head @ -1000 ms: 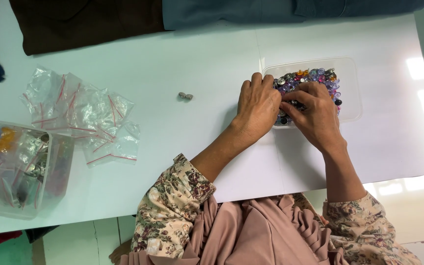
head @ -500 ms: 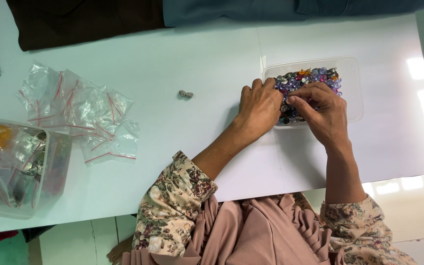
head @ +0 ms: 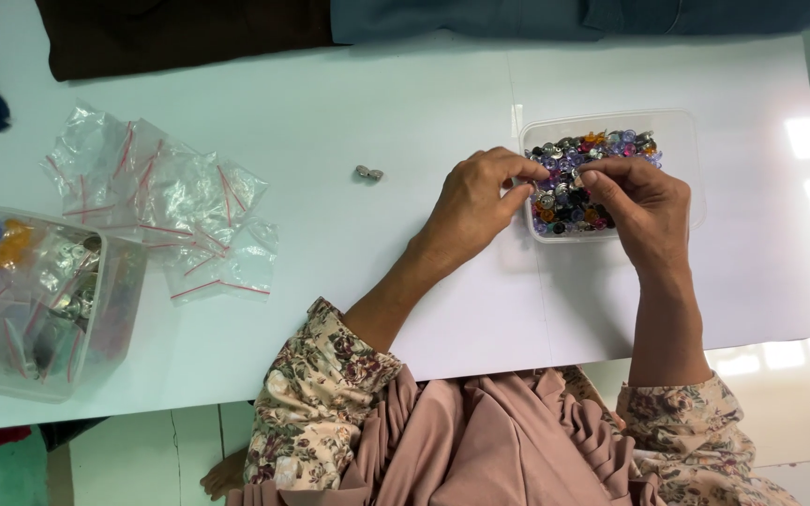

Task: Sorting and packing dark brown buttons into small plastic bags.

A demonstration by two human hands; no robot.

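A clear plastic tub (head: 679,141) sits on the white table (head: 349,103), filled with several small coloured beads (head: 602,150) in purple, blue, orange and silver. My left hand (head: 475,201) rests at the tub's left edge, fingertips pinched over the beads. My right hand (head: 639,206) lies over the tub's near side, thumb and forefinger pinched together close to the left fingertips. What is between the fingertips is too small to make out. A small silver piece (head: 368,173) lies alone on the table, left of my left hand.
A heap of small clear zip bags with red strips (head: 166,211) lies at the left. A larger clear box (head: 35,300) with packed bags stands at the near left edge. Dark brown cloth (head: 180,33) and grey-blue cloth (head: 555,17) lie along the far edge.
Both hands have drawn slightly back from the middle of the tub, and their fingertips now meet pinched above the beads. The tub and the silver piece have not moved.
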